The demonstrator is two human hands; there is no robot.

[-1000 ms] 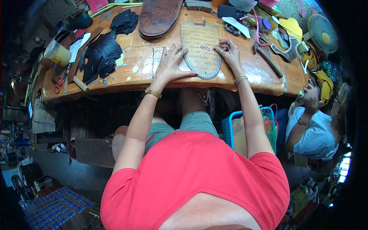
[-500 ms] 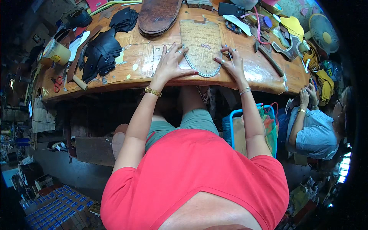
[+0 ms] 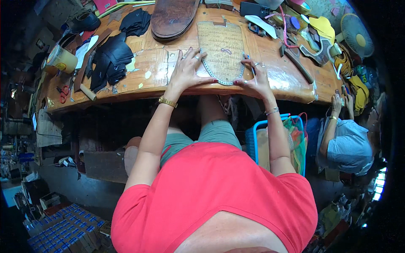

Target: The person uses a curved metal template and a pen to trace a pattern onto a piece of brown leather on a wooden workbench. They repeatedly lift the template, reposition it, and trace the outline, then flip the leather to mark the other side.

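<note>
A flat tan template point(image 3: 217, 40) with a rounded near end lies on the table in front of me. Small marks or holes run along its curved rim, and dark writing covers its face. My left hand point(image 3: 187, 68) is open at its left edge, fingers spread on the tabletop and template side, thumb reaching to the curved near end. On the opposite edge, my right hand point(image 3: 256, 78) presses with its thumb near the curve. A slim pen point(image 3: 253, 71) is held between the right hand's fingers, mostly hidden by them.
Black leather pieces point(image 3: 110, 59) and red-handled scissors point(image 3: 63, 93) lie left on the wooden table point(image 3: 156, 63). Brown sole-shaped pieces point(image 3: 174, 19) sit beyond. To the right are a hammer point(image 3: 299, 66), a fan point(image 3: 356, 37) and a co-worker point(image 3: 348, 141). A blue basket point(image 3: 252, 143) stands below.
My right hand has slid slightly toward me along the template's edge, its thumb now at the near curve. The pen has tilted. My left hand stays put; the co-worker's hands have shifted.
</note>
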